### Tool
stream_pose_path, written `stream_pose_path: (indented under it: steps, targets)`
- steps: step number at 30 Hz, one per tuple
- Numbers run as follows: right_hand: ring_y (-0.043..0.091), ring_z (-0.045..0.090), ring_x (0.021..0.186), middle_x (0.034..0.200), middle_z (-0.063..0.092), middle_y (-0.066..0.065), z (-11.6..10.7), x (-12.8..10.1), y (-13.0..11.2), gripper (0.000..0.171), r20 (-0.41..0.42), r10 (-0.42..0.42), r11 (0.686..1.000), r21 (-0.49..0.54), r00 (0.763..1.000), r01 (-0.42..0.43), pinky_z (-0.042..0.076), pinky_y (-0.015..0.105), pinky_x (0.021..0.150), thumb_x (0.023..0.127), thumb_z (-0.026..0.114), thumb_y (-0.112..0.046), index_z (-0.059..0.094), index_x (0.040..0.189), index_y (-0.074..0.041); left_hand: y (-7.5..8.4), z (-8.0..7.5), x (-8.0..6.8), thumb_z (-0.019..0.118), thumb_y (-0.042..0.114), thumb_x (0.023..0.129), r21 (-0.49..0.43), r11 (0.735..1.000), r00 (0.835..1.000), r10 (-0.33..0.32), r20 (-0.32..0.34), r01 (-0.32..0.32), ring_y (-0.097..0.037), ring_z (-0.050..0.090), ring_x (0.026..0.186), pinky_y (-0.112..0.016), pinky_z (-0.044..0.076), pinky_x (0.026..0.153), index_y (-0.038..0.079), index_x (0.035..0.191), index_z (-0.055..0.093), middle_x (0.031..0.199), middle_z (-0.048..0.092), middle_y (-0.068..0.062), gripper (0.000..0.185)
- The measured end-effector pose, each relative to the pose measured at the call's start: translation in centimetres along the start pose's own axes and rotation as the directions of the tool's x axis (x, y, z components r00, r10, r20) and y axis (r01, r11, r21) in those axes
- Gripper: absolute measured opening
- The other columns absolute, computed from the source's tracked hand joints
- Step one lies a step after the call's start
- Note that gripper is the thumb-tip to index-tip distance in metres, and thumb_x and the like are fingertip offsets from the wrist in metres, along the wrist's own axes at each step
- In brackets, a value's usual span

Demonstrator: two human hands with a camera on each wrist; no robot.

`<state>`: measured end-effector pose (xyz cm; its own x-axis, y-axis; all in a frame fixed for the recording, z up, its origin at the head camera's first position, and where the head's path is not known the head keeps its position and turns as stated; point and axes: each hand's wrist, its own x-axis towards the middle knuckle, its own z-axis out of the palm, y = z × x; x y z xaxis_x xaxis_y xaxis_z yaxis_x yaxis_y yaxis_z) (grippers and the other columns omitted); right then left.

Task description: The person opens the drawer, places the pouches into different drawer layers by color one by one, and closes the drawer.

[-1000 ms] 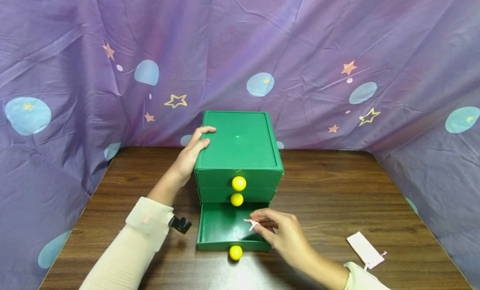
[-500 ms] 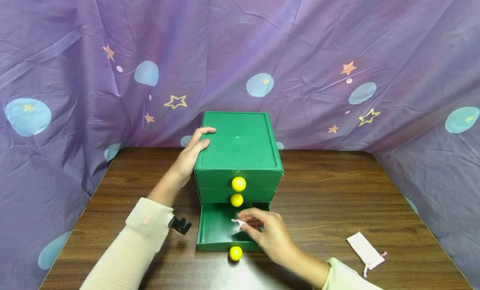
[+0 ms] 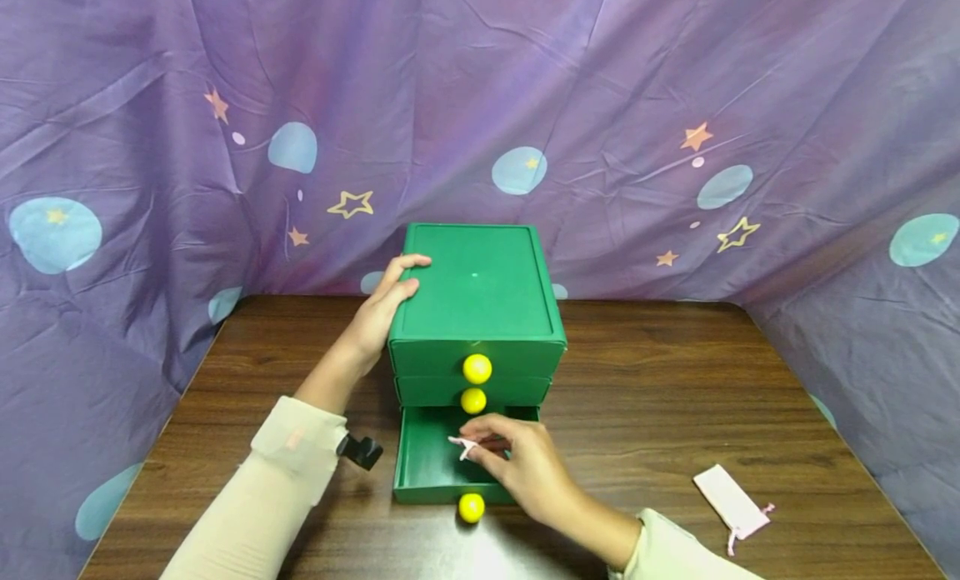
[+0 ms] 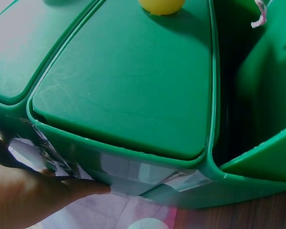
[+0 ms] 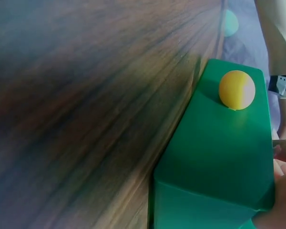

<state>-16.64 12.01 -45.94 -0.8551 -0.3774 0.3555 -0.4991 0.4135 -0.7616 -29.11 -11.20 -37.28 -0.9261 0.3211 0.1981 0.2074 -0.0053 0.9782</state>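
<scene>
Pouch (image 3: 467, 447), a small pink one, hangs pinched in the right hand (image 3: 517, 467) over the open bottom drawer (image 3: 427, 472) of the green chest (image 3: 476, 301); only its corner and string show past the fingers, so how firm that grip is I cannot tell. Left hand (image 3: 382, 305) lies on the chest's left top edge, fingers fairly straight, pressing rather than clasping. Trouble I would expect: a pouch let go too near the front wall could drape over the rim, and its string could catch between drawer and frame on closing. With so light a brace from the left hand, a hard shove on the yellow knob (image 3: 471, 507) could slide the whole chest back along the table (image 3: 660, 397). A second pouch (image 3: 731, 501) lies well apart at the right
</scene>
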Motion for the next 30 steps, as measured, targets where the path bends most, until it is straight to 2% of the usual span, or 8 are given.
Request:
stream_pose_path:
  steps: [6, 17, 23, 30]
  targets:
    - [0.008, 0.072, 0.082, 0.096, 0.078, 0.003, 0.5, 0.4, 0.0, 0.025, 0.021, 0.001, 1.000, -0.018, 1.000, -0.001, 0.059, 0.024, 0.076, 0.083, 0.081, 0.005, 0.075, 0.104, -0.007, -0.1, 0.1, 0.0, 0.030, 0.018, 0.108, -0.008, 1.000, 1.000, 0.003, -0.002, -0.003, -0.034, 0.028, 0.139, -0.053, 0.021, 0.116, 0.009, 0.150, 0.037, 0.162, 0.023, -0.013, 0.044]
    - [0.009, 0.072, 0.084, 0.096, 0.079, 0.006, 1.1, 0.7, 0.5, 0.025, 0.065, -0.002, 1.000, -0.013, 0.998, 0.003, 0.058, 0.023, 0.076, 0.083, 0.081, 0.004, 0.075, 0.104, -0.005, -0.1, 0.0, 0.1, 0.030, 0.018, 0.107, -0.012, 1.000, 1.000, 0.006, 0.000, -0.006, -0.033, 0.028, 0.138, -0.051, 0.021, 0.116, 0.008, 0.150, 0.036, 0.161, 0.024, -0.014, 0.045]
    - [0.010, 0.072, 0.082, 0.096, 0.079, 0.005, 1.2, 0.8, 0.6, 0.026, 0.087, -0.026, 0.998, -0.062, 0.996, 0.031, 0.058, 0.022, 0.075, 0.081, 0.083, 0.003, 0.075, 0.104, -0.007, 0.0, 0.1, 0.1, 0.030, 0.017, 0.108, -0.019, 1.000, 1.000, 0.008, -0.006, -0.008, -0.032, 0.031, 0.136, -0.049, 0.023, 0.115, 0.007, 0.150, 0.036, 0.159, 0.027, -0.014, 0.044]
    - [0.008, 0.072, 0.084, 0.096, 0.078, 0.006, 1.2, 1.0, 0.4, 0.024, 0.132, 0.013, 0.998, -0.058, 0.991, -0.006, 0.057, 0.020, 0.076, 0.081, 0.083, 0.002, 0.074, 0.103, -0.005, -0.1, 0.1, 0.1, 0.029, 0.017, 0.108, -0.020, 1.000, 1.000, -0.003, -0.004, 0.003, -0.032, 0.031, 0.137, -0.050, 0.024, 0.115, 0.008, 0.151, 0.036, 0.160, 0.025, -0.013, 0.044]
